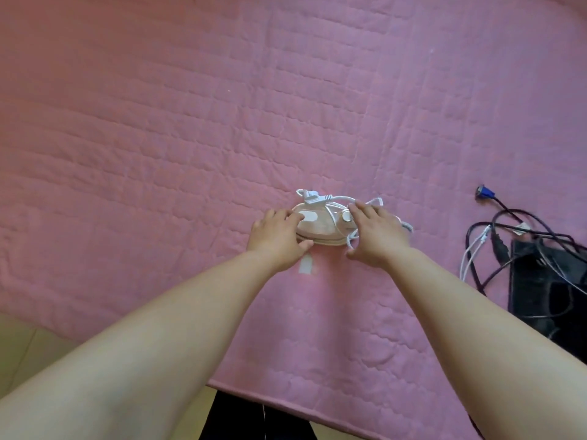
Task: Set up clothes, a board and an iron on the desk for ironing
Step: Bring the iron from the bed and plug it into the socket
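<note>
A small pale pink and white iron (320, 228) rests on a pink quilted cloth (190, 138) that covers the whole surface. Its white cord and plug (313, 197) lie bundled on top of it and trail off to its right. My left hand (278, 238) grips the iron's left end, fingers over the top and thumb under the near edge. My right hand (376, 235) lies over the iron's right end and the loose cord there, next to a white dial. No clothes or board are in view.
A tangle of black and white cables (508, 246) with a blue connector (485, 192) lies at the right, beside a black object (546, 290). The cloth's near edge (286, 404) hangs at the bottom, with yellowish floor at lower left. A white tag (307, 265) sits below the iron.
</note>
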